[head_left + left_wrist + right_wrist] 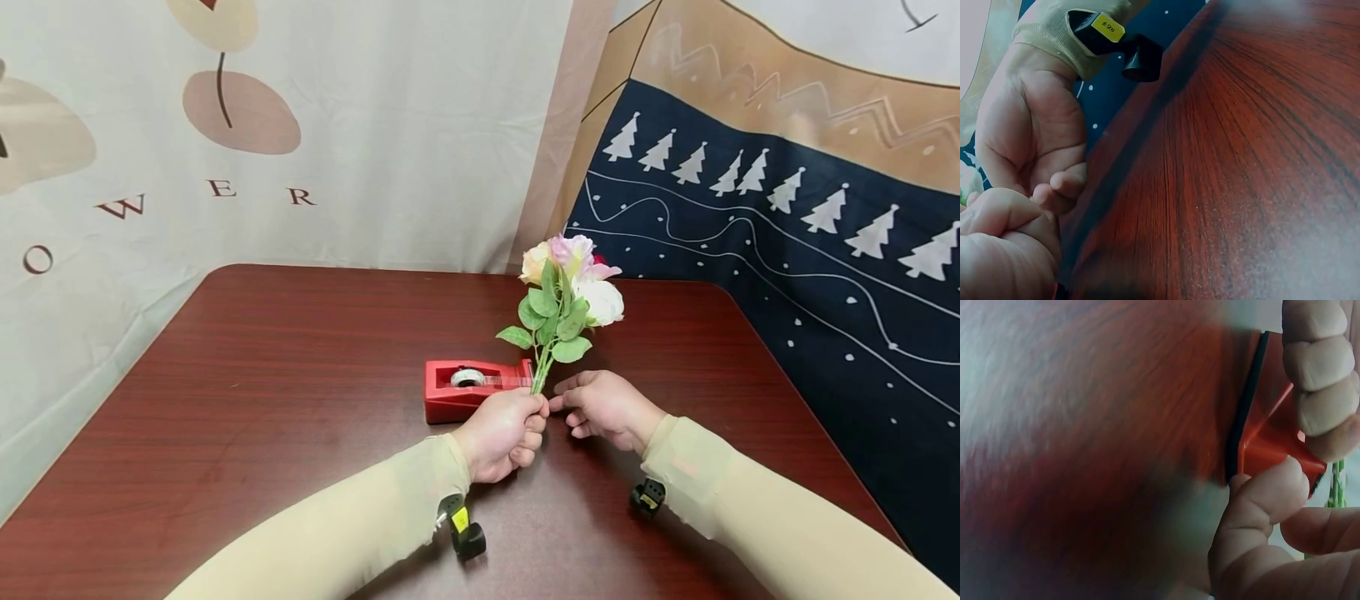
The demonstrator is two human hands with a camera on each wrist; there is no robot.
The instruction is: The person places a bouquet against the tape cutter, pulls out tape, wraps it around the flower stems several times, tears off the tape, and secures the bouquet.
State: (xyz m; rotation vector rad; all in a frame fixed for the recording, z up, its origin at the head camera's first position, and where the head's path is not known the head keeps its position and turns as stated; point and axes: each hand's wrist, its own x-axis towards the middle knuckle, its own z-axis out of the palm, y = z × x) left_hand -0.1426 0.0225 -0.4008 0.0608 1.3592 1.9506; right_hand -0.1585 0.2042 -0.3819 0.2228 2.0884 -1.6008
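In the head view my left hand (pixel 504 435) grips the green stems of a bouquet of artificial flowers (pixel 572 287), with pale orange, pink and white blooms pointing up and away. Behind that hand a red tape dispenser (pixel 442 390) stands on the table, a roll of clear tape (pixel 467 377) in it. My right hand (pixel 603 408) is just right of the left fist, its fingers loosely bent and its fingertips close to the stems' lower end. From the right wrist, the dispenser's red front end (pixel 1272 434) shows beyond the right fingers (pixel 1272 490). The stem ends are hidden inside the left fist.
A dark red wooden table (pixel 262 400) lies under both hands. Behind it hangs a pale printed curtain (pixel 420 150), and at the right a navy cloth (pixel 750 242) with white trees. A small black camera (pixel 467 533) hangs from each wrist.
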